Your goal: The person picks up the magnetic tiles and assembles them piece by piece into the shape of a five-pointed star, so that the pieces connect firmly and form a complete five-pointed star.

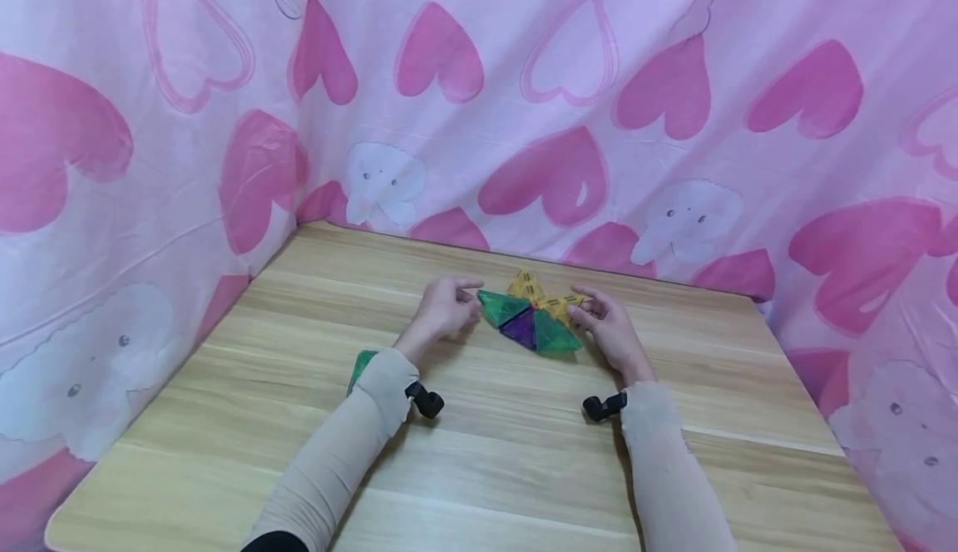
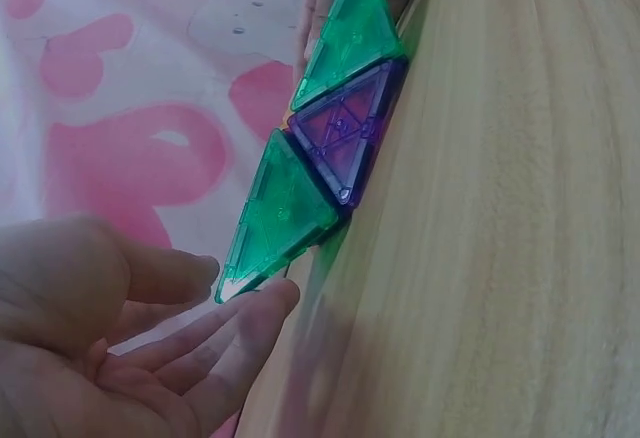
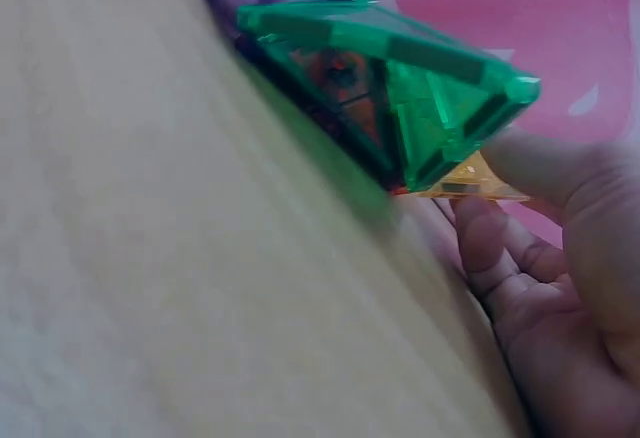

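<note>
On the table stands a joined build of translucent magnetic tiles: a purple triangle tile [image 1: 520,328] between two green triangle tiles [image 2: 285,208], with yellow triangle tiles [image 1: 527,286] sticking out behind. My left hand [image 1: 449,307] is at the left green tile's outer corner, thumb and fingers loosely extended on either side; whether they touch it is hard to tell. With thumb and fingertips, my right hand [image 1: 609,332] pinches a yellow triangle tile [image 3: 468,176] at the build's right end. In the right wrist view, the green tiles hide part of the yellow ones.
A loose green tile [image 1: 361,367] lies on the wooden table [image 1: 516,460], partly hidden by my left forearm. Pink heart-patterned curtains [image 1: 464,145] hang along the table's back and left edges. Each wrist carries a black camera mount [image 1: 425,401].
</note>
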`<state>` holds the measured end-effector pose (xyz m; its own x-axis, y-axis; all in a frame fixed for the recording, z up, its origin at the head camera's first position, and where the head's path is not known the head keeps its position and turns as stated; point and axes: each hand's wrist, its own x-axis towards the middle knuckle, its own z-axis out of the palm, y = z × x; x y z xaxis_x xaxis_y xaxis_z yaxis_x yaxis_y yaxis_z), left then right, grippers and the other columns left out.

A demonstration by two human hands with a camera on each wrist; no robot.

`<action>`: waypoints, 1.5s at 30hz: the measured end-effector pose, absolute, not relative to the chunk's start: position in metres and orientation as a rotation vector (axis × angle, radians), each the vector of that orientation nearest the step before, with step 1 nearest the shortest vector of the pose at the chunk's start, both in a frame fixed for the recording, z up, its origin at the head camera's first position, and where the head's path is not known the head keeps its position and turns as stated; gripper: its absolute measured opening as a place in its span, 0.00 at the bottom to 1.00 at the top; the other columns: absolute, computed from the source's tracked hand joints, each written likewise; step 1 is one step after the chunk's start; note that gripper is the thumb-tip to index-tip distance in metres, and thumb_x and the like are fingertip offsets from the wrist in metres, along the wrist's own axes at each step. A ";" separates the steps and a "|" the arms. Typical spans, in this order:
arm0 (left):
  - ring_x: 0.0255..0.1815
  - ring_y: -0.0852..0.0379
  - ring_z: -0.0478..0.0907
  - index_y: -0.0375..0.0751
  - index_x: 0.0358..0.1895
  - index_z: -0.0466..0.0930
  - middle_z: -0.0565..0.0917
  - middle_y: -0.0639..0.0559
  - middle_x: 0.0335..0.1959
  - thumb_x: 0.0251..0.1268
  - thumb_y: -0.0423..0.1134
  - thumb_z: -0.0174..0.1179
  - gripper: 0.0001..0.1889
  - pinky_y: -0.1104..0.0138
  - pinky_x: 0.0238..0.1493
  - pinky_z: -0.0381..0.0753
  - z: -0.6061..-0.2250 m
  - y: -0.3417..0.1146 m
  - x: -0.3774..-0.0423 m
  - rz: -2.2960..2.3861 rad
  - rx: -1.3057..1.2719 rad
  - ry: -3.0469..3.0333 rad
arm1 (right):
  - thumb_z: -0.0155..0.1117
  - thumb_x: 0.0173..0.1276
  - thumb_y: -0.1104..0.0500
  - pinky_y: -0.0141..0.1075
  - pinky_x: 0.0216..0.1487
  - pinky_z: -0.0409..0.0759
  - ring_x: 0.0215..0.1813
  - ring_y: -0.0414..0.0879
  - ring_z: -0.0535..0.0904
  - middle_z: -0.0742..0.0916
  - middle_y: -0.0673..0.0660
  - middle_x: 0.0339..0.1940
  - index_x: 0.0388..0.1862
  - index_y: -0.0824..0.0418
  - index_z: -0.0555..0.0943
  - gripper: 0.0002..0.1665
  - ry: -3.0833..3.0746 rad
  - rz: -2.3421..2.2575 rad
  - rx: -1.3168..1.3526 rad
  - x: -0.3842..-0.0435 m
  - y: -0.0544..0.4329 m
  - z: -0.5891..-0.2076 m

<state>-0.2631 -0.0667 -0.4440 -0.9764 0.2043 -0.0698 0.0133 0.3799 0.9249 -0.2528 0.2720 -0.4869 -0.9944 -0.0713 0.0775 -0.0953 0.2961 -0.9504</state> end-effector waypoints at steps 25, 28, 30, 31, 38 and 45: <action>0.68 0.36 0.85 0.39 0.72 0.85 0.87 0.34 0.67 0.82 0.40 0.67 0.21 0.43 0.70 0.84 -0.415 -0.153 -0.214 1.494 0.360 2.735 | 0.78 0.77 0.58 0.27 0.37 0.78 0.40 0.38 0.80 0.86 0.52 0.41 0.73 0.67 0.81 0.31 -2.323 1.859 -0.111 -0.250 0.266 -0.492; 0.71 0.33 0.82 0.40 0.74 0.83 0.85 0.33 0.70 0.81 0.42 0.69 0.24 0.40 0.72 0.82 -0.418 -0.172 -0.204 1.449 0.339 2.728 | 0.77 0.78 0.59 0.26 0.38 0.79 0.40 0.37 0.80 0.86 0.51 0.41 0.75 0.67 0.80 0.32 -2.321 1.878 -0.122 -0.250 0.267 -0.493; 0.71 0.32 0.82 0.41 0.76 0.81 0.83 0.32 0.72 0.80 0.43 0.71 0.27 0.39 0.72 0.81 -0.420 -0.182 -0.197 1.404 0.317 2.724 | 0.77 0.78 0.60 0.26 0.38 0.79 0.40 0.37 0.80 0.86 0.50 0.40 0.76 0.67 0.79 0.32 -2.322 1.892 -0.134 -0.250 0.267 -0.493; 0.72 0.31 0.81 0.40 0.76 0.80 0.83 0.32 0.73 0.79 0.43 0.72 0.28 0.38 0.73 0.81 -0.422 -0.187 -0.195 1.384 0.312 2.722 | 0.76 0.78 0.60 0.27 0.38 0.79 0.40 0.38 0.79 0.85 0.50 0.40 0.76 0.68 0.79 0.31 -2.322 1.902 -0.139 -0.250 0.267 -0.492; 0.76 0.30 0.77 0.39 0.78 0.78 0.80 0.31 0.75 0.69 0.44 0.80 0.37 0.36 0.76 0.77 -0.427 -0.210 -0.178 1.199 0.275 2.704 | 0.75 0.78 0.63 0.29 0.41 0.81 0.41 0.41 0.80 0.86 0.53 0.39 0.75 0.70 0.78 0.31 -2.346 1.924 -0.167 -0.244 0.261 -0.481; 0.69 0.30 0.79 0.39 0.77 0.79 0.79 0.28 0.74 0.46 0.43 0.92 0.50 0.35 0.71 0.78 -0.430 -0.218 -0.170 1.001 0.352 2.703 | 0.78 0.77 0.57 0.27 0.41 0.81 0.42 0.39 0.80 0.85 0.52 0.42 0.74 0.66 0.81 0.31 -2.311 1.852 -0.166 -0.248 0.263 -0.492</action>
